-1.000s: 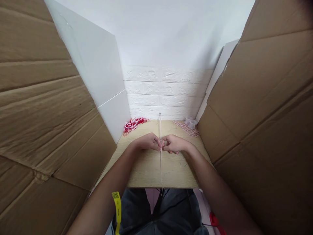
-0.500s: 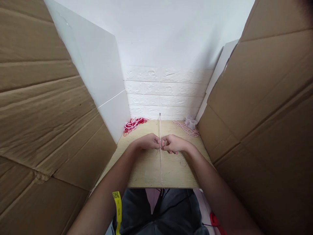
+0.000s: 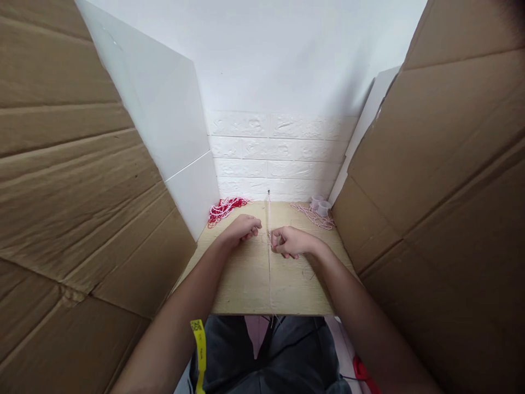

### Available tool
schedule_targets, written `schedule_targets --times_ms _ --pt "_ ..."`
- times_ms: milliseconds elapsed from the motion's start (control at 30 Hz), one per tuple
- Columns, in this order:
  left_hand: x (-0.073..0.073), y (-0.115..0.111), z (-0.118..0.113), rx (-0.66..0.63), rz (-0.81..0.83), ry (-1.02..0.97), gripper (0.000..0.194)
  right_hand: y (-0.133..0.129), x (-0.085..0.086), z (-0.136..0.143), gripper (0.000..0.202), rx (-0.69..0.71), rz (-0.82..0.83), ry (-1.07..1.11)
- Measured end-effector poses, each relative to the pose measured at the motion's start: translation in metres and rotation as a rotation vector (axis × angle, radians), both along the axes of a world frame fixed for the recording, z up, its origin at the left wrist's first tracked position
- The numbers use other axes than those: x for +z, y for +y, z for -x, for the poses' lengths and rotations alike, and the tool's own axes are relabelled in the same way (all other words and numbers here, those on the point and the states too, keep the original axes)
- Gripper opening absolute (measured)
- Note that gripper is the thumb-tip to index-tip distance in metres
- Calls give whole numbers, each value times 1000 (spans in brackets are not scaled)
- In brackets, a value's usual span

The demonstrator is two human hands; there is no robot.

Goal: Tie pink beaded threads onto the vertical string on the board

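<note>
A thin pale cord (image 3: 269,279) runs from a small hook (image 3: 268,191) at the wall straight down the wooden board and over its front edge. My left hand (image 3: 245,227) is just left of the cord, apart from it, with thumb and fingertips pinched together; anything between them is too small to name. On the other side, my right hand (image 3: 287,242) touches the cord's middle, thumb and index finger closed around it. Fine loose thread ends show near the pinch and right of my right hand.
Red and white cords (image 3: 226,210) lie tangled at the board's back left. At the back right are pale pink cords (image 3: 315,214) and small clear cups (image 3: 322,207). Cardboard walls (image 3: 156,219) flank both sides. The wooden board (image 3: 246,290) ends above my lap.
My left hand has moved away from the cord, to the left and slightly toward the wall. My right hand has stayed nearly in place at the cord.
</note>
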State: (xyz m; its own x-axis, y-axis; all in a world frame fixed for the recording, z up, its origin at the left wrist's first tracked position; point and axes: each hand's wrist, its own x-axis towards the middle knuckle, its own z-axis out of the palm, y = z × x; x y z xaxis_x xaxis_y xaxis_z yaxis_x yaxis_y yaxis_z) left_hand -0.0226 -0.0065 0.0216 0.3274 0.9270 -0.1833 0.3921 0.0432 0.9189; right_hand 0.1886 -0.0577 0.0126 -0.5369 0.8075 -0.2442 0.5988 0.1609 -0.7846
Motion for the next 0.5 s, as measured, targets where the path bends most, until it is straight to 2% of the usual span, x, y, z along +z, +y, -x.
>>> schedule_targets --times_ms 167,267,400,500 --pt "-2 8 1 223 190 -363 16 2 -3 -1 15 10 6 -7" --pt "-2 11 2 339 170 -483 16 3 -4 -2 14 14 7 -16" --pt "-7 15 1 463 -11 -441 17 2 -3 -1 13 13 2 -25" --pt "-12 16 1 448 -112 -278 16 1 -1 -1 13 15 6 -28"
